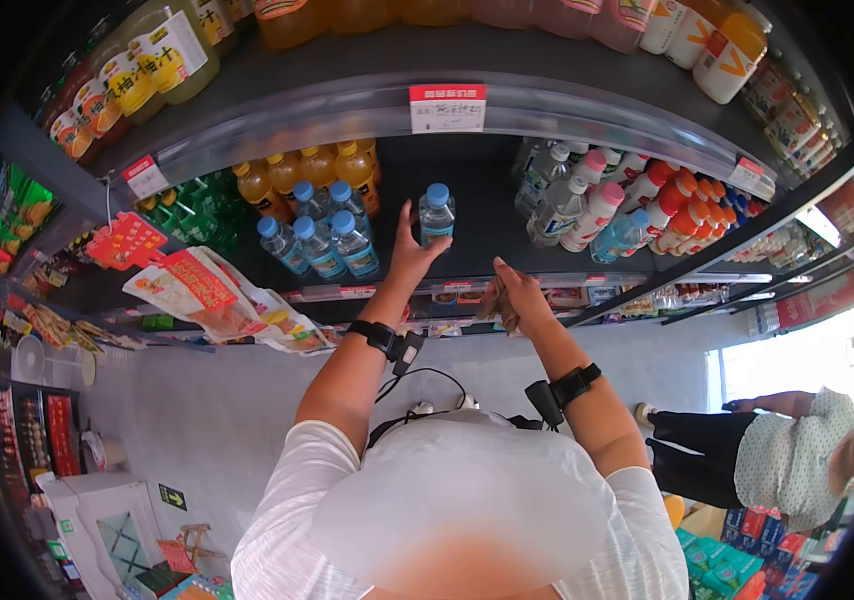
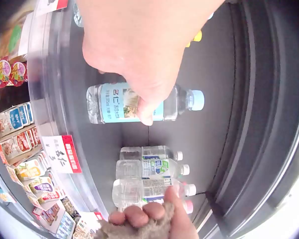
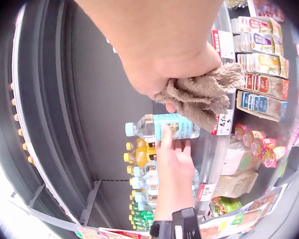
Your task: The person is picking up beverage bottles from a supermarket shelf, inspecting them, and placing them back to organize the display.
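Note:
A clear bottle with a blue cap and light blue label (image 1: 437,213) stands upright in the shelf's middle gap. My left hand (image 1: 415,254) grips it, the thumb across the label in the left wrist view, where the bottle (image 2: 114,103) lies sideways in the picture. My right hand (image 1: 521,298) holds a crumpled grey-brown cloth (image 1: 497,304) at the shelf's front edge. In the right wrist view the cloth (image 3: 202,97) hangs from the curled fingers near the bottle (image 3: 182,127).
Several blue-capped bottles (image 1: 327,260) and orange drinks (image 1: 313,165) stand left of the gap; clear, pink and red-capped bottles (image 1: 597,205) stand right. A price rail (image 1: 347,119) crosses above. Hanging packets (image 1: 209,290) are at the left; a person (image 1: 782,455) is at the right.

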A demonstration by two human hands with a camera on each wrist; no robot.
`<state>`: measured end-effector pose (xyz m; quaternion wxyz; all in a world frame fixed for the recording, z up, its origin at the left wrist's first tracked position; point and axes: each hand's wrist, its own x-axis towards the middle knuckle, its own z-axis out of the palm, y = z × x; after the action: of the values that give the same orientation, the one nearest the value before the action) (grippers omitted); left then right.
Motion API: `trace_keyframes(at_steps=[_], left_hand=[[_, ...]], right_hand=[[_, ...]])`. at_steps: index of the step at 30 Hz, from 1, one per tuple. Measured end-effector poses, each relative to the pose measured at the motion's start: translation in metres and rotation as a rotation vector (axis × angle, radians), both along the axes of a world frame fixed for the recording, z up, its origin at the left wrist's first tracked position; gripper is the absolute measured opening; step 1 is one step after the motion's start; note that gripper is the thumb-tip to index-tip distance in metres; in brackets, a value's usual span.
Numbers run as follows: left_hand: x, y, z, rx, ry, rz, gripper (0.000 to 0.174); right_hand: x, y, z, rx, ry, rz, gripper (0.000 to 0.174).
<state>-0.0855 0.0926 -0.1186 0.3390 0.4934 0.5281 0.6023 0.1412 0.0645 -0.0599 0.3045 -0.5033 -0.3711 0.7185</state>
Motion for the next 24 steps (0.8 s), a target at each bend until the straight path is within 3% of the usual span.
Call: trace_keyframes(at_steps=[2, 6, 12, 15, 18, 24], left_hand=[[0.003, -0.007, -0.011, -0.001, 0.124, 0.089, 0.093], [0.018, -0.03, -0.006, -0.064, -0.119, 0.049, 0.08], [0.021, -0.04, -0.003, -0.044, 0.203, 0.178, 0.078], [0.027, -0.041, 0.009, -0.057, 0.164, 0.172, 0.076], [0.027, -0.038, 0.008, -0.048, 0.116, 0.15, 0.076], [0.014, -0.027, -0.007, -0.033, 0.215, 0.185, 0.078]], right_hand=[[-0.005, 0.006, -0.003, 0.076, 0.053, 0.052, 0.032], [-0.018, 0.031, -0.026, 0.335, 0.028, 0.127, 0.052], [-0.056, 0.061, -0.027, 0.469, -0.257, 0.21, 0.073], [-0.074, 0.065, -0.02, 0.687, -0.568, 0.226, 0.078], [-0.089, 0.078, -0.035, 0.799, -0.601, 0.214, 0.078], [-0.103, 0.087, -0.032, 0.744, -0.567, 0.238, 0.075]])
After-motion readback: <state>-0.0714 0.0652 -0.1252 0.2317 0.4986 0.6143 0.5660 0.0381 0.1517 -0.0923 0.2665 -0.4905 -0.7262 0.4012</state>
